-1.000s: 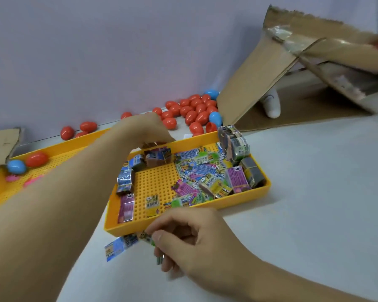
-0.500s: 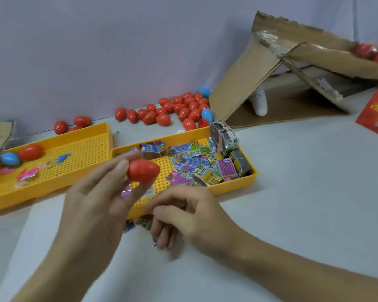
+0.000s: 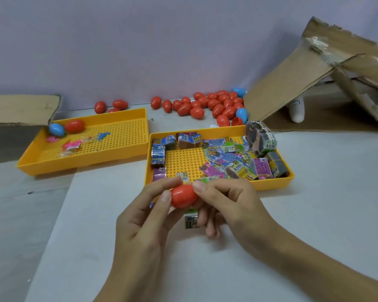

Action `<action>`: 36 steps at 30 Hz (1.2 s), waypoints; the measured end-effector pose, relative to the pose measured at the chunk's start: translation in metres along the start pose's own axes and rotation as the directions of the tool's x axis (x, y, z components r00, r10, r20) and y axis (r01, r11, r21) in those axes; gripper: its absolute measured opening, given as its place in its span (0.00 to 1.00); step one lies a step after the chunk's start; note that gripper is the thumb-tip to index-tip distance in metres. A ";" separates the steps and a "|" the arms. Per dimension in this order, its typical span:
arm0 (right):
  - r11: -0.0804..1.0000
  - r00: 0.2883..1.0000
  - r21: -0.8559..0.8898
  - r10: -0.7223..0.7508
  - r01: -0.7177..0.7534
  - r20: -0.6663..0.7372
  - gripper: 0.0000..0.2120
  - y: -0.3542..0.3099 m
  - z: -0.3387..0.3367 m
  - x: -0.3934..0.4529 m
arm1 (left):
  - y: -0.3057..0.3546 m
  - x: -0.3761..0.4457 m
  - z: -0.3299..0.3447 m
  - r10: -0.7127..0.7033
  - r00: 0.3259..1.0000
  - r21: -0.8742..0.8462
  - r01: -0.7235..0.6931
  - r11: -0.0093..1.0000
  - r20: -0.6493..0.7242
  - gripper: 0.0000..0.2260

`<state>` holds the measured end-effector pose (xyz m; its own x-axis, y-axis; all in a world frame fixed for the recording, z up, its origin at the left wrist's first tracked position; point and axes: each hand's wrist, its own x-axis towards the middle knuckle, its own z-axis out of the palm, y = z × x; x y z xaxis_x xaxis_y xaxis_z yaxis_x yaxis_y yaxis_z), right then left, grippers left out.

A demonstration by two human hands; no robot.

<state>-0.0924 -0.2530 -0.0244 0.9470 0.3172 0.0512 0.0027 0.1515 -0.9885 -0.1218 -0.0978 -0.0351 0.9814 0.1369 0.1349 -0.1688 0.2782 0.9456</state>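
Since the earlier frame the left hand (image 3: 140, 216) is bringing the red plastic egg (image 3: 183, 196) down and across, so both hands are now meeting on it. Left thumb and fingers are pinching one end, and the right hand (image 3: 231, 208) is curling over the other. Egg is hanging in the air between them.

Seems like the opening step, so the next move is probably calling for a twist or pull in opposite directions, no squashing.

Right thumb is hiding behind the egg and no seam is showing. Under the right fingers a small folded printed slip (image 3: 190, 220) is peeking out; can't tell if it's held or just lying there.

Just beyond the hands a yellow perforated plastic tray (image 3: 273, 185) is holding more slips. Past the left hand a second yellow tray (image 3: 83, 166) is holding bits too blurry to name. Furthest out, loose red and blue eggs (image 3: 196, 112) are lying by a torn brown cardboard box (image 3: 292, 88), cut off at the edge.
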 end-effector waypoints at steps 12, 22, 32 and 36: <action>0.999 0.999 -0.003 -0.037 0.037 -0.020 0.15 0.005 0.000 0.000 | 0.001 -0.003 0.001 -0.037 0.999 0.059 0.037 0.998 -0.005 0.14; 0.999 0.999 -0.035 -0.041 0.042 0.008 0.11 0.004 0.001 -0.003 | 0.000 -0.002 -0.005 0.028 0.998 0.049 -0.026 0.998 -0.055 0.13; 0.999 0.999 -0.032 -0.033 0.033 0.019 0.10 0.004 0.000 -0.003 | 0.001 0.000 -0.004 0.004 1.000 0.050 -0.003 0.999 -0.017 0.13; 1.000 1.000 -0.001 -0.016 0.016 0.007 0.12 0.003 0.001 -0.003 | 0.002 0.000 -0.004 0.014 1.000 0.107 -0.013 0.994 -0.012 0.13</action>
<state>-0.0950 -0.2529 -0.0269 0.9445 0.3213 0.0683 0.0184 0.1559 -0.9876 -0.1224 -0.0939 -0.0346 0.9776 0.1525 0.1449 -0.1708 0.1732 0.9700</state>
